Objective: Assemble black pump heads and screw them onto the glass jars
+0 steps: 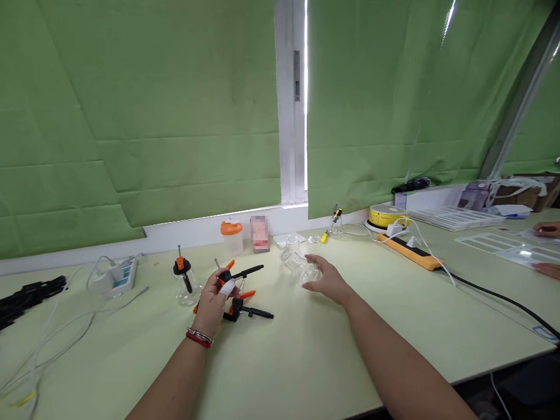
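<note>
My left hand (213,300) is closed around a black spray head (227,275) with an orange trigger, its black nozzle pointing right. Just below it, another black-and-orange spray head (245,309) lies on the table. My right hand (327,281) grips a clear bottle (294,261) by its base, thumb on the near side and fingers on the far side. That bottle is tilted, with its mouth toward the upper left. To the left of my left hand stands a clear bottle fitted with a spray head (182,267). Further clear glassware (293,240) sits behind the tilted bottle.
An orange-lidded cup (231,238) and a small pink box (260,234) stand by the wall. An orange power strip (411,252) and yellow reel (387,216) lie to the right; a white power strip (118,277) and cables lie left. Another person's hand (546,229) shows at far right.
</note>
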The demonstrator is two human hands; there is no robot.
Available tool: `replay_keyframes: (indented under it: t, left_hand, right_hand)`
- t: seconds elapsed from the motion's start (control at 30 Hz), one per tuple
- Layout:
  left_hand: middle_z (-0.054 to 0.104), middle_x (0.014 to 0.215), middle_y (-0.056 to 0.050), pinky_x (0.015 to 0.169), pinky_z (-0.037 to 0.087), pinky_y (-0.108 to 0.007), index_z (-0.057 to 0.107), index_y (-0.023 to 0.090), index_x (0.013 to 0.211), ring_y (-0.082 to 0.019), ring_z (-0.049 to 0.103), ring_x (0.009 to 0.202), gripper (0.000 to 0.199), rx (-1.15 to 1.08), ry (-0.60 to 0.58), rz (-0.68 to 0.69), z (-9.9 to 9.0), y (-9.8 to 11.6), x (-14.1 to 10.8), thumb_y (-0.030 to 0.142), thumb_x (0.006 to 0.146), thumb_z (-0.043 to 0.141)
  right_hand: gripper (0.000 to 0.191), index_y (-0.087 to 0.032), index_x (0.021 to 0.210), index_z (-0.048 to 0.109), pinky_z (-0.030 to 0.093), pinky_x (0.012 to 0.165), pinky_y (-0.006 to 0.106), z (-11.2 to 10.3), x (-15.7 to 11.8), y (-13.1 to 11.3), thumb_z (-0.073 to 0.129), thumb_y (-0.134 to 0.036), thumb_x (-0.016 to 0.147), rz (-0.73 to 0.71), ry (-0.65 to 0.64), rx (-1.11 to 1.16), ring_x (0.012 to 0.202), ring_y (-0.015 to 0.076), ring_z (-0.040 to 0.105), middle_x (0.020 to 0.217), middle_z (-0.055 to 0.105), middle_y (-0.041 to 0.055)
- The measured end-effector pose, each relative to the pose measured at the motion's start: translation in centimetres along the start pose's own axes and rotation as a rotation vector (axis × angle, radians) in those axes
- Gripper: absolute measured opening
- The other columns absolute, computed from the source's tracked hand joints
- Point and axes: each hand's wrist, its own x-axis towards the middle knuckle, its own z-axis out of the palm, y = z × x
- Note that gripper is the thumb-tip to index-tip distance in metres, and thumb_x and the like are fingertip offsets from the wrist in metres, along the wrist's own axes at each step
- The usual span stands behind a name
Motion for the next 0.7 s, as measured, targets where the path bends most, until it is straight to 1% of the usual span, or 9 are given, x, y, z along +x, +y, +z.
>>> replay_keyframes:
  t: [0.1, 0.2, 0.3, 0.37, 0.47, 0.7]
  left_hand:
    - [0.063, 0.07, 0.003, 0.073, 0.053, -0.037, 0.05, 0.021, 0.116, -0.014, 0.063, 0.063, 0.045, 0.0, -0.016, 0.002, 0.0, 0.0, -0.1, 0.036, 0.076, 0.061]
    - [0.063, 0.069, 0.003, 0.073, 0.053, -0.038, 0.049, 0.02, 0.116, -0.015, 0.063, 0.062, 0.045, -0.011, -0.029, -0.006, 0.0, 0.1, -0.2, 0.035, 0.075, 0.061]
    - [0.063, 0.069, 0.002, 0.073, 0.053, -0.04, 0.049, 0.02, 0.116, -0.016, 0.064, 0.064, 0.044, -0.014, -0.065, -0.016, 0.1, 0.3, -0.4, 0.034, 0.076, 0.061]
    - [0.064, 0.069, 0.002, 0.074, 0.052, -0.041, 0.05, 0.02, 0.116, -0.017, 0.064, 0.065, 0.043, -0.013, -0.109, -0.018, 0.1, 0.5, -0.6, 0.034, 0.077, 0.06]
    - [0.066, 0.07, 0.001, 0.075, 0.052, -0.041, 0.05, 0.02, 0.116, -0.017, 0.064, 0.065, 0.042, -0.011, -0.164, -0.025, 0.3, 0.8, -0.8, 0.033, 0.077, 0.059]
    - [0.065, 0.071, 0.0, 0.076, 0.052, -0.039, 0.049, 0.02, 0.117, -0.018, 0.064, 0.07, 0.043, -0.023, -0.256, -0.06, 1.2, 1.2, -1.6, 0.029, 0.076, 0.06]
  right_hand:
    - [0.07, -0.024, 0.12, 0.05, 0.042, 0.094, 0.041, 0.3, -0.2, 0.0, 0.077, -0.025, 0.055, 0.044, -0.073, 0.196, 0.117, 0.0247, 0.048, 0.119, 0.055, 0.0085]
    - [0.063, -0.024, 0.116, 0.049, 0.049, 0.082, 0.037, 0.3, -0.2, 0.0, 0.076, -0.028, 0.059, 0.105, -0.108, 0.382, 0.103, 0.0216, 0.055, 0.107, 0.057, 0.0068]
    - [0.052, -0.024, 0.111, 0.051, 0.051, 0.073, 0.035, 0.6, -0.1, -0.1, 0.072, -0.035, 0.065, 0.176, -0.097, 0.527, 0.09, 0.0194, 0.058, 0.101, 0.058, 0.0054]
    - [0.046, -0.023, 0.108, 0.053, 0.051, 0.067, 0.034, 0.9, -0.2, -0.3, 0.07, -0.039, 0.068, 0.212, -0.098, 0.603, 0.086, 0.0192, 0.058, 0.098, 0.058, 0.0054]
    - [0.044, -0.023, 0.105, 0.055, 0.05, 0.064, 0.033, 1.4, -0.4, -0.7, 0.07, -0.04, 0.067, 0.22, -0.139, 0.674, 0.084, 0.0196, 0.058, 0.095, 0.059, 0.0055]
    - [0.041, -0.023, 0.104, 0.056, 0.05, 0.065, 0.032, 2.4, -1.2, -1.8, 0.071, -0.037, 0.068, 0.231, -0.247, 0.695, 0.084, 0.0183, 0.057, 0.096, 0.057, 0.0045]
